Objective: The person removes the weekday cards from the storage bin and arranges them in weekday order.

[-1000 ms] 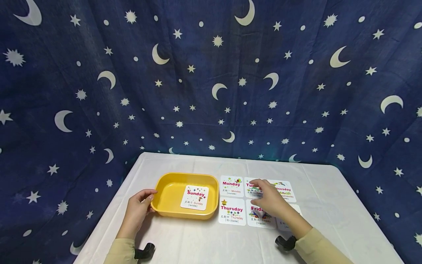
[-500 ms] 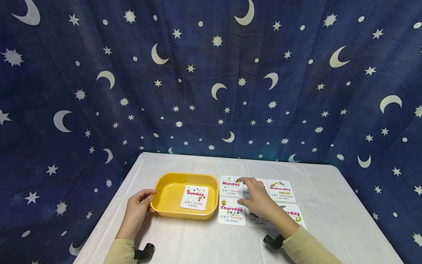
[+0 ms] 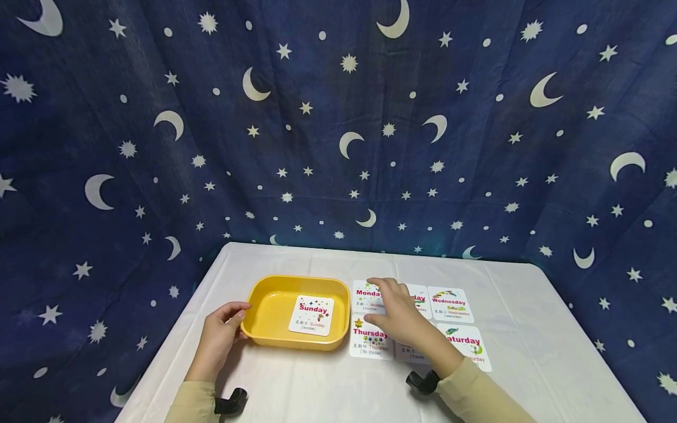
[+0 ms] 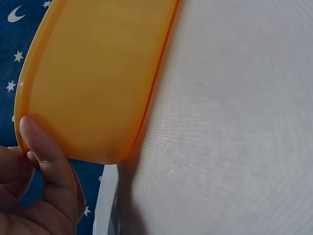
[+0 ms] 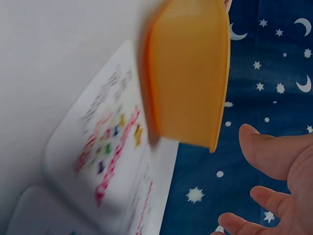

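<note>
My left hand (image 3: 215, 335) pinches the left rim of a yellow plastic tray (image 3: 288, 342), thumb over the edge, as the left wrist view shows. A Sunday card (image 3: 311, 316) lies inside the tray. Over the cards to the right hovers my right hand (image 3: 404, 323), fingers spread and holding nothing. It partly covers the Monday card (image 3: 364, 298), the Tuesday card (image 3: 421, 298), the Thursday card (image 3: 367, 343) and the Friday card (image 3: 409, 351). In the right wrist view, its thumb and fingers (image 5: 266, 152) stand apart near the tray.
The Wednesday card (image 3: 451, 305) and the Saturday card (image 3: 468, 339) lie on the right side of the card rows. A white cloth covers the table (image 3: 317, 388). A dark blue curtain (image 3: 317, 147) with moons and stars hangs behind.
My right hand has moved left from over the Tuesday and Friday cards toward the Monday and Thursday cards, uncovering Wednesday and Saturday. The left hand keeps its place on the tray.
</note>
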The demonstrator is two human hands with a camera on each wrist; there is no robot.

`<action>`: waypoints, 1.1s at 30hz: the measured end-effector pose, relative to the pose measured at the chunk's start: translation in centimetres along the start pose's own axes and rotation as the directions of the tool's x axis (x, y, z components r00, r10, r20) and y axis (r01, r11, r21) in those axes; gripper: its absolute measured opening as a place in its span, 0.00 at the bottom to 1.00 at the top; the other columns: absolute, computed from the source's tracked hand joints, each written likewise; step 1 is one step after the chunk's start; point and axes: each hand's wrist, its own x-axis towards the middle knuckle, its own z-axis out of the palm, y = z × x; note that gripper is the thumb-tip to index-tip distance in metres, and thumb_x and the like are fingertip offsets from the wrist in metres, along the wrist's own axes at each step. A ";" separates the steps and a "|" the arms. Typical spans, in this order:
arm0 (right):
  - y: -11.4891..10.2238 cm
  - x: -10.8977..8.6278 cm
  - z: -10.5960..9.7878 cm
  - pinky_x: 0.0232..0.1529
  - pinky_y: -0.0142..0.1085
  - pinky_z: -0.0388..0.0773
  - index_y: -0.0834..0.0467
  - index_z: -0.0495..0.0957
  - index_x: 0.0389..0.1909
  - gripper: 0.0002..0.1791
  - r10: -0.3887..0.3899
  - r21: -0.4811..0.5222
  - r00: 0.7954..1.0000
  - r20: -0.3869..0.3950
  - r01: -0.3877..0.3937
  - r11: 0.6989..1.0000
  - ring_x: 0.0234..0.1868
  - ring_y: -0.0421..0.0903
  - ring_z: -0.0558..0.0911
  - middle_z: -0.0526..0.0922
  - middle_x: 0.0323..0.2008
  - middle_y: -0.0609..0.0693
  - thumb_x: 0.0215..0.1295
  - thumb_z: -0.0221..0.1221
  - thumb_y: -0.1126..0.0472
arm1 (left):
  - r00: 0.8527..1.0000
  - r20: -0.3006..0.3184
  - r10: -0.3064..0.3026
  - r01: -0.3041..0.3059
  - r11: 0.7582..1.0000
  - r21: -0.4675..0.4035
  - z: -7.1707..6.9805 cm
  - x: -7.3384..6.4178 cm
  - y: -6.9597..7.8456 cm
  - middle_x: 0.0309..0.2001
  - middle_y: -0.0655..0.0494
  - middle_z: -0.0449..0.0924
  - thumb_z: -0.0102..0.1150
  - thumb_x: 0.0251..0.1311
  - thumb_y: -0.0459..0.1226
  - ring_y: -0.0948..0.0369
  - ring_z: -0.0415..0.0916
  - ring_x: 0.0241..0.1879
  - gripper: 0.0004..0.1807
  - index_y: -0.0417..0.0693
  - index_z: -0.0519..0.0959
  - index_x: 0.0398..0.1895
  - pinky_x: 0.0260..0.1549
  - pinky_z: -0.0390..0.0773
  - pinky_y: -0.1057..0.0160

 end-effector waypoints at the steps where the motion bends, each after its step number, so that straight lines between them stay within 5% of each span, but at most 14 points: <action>1: -0.3 0.1 0.1 0.75 0.60 0.67 0.45 0.65 0.80 0.48 -0.006 -0.001 1.000 -0.006 0.006 1.000 0.71 0.56 0.69 0.69 0.76 0.52 0.62 0.77 0.50 | 1.000 -0.001 0.001 -0.001 1.000 0.001 0.0 -0.1 0.1 0.55 0.39 0.79 0.51 0.81 0.29 0.61 0.77 0.28 0.15 0.31 0.79 0.63 0.28 0.84 0.66; 16: -5.0 1.3 1.6 0.70 0.59 0.65 0.44 0.64 0.80 0.48 -0.110 -0.012 0.994 0.017 0.110 0.994 0.72 0.56 0.66 0.67 0.77 0.53 0.61 0.77 0.49 | 1.000 -0.010 0.017 -0.017 1.000 0.018 0.1 -0.3 0.4 0.55 0.39 0.79 0.50 0.81 0.29 0.61 0.77 0.28 0.14 0.32 0.80 0.61 0.29 0.85 0.66; 33: -7.9 2.8 4.8 0.70 0.56 0.65 0.45 0.64 0.80 0.52 -0.212 -0.057 0.975 0.067 0.216 0.975 0.72 0.57 0.66 0.68 0.75 0.53 0.57 0.80 0.48 | 1.000 -0.002 0.005 -0.005 1.000 0.013 0.1 -0.3 0.4 0.57 0.37 0.78 0.50 0.81 0.29 0.61 0.77 0.28 0.15 0.33 0.80 0.62 0.30 0.85 0.67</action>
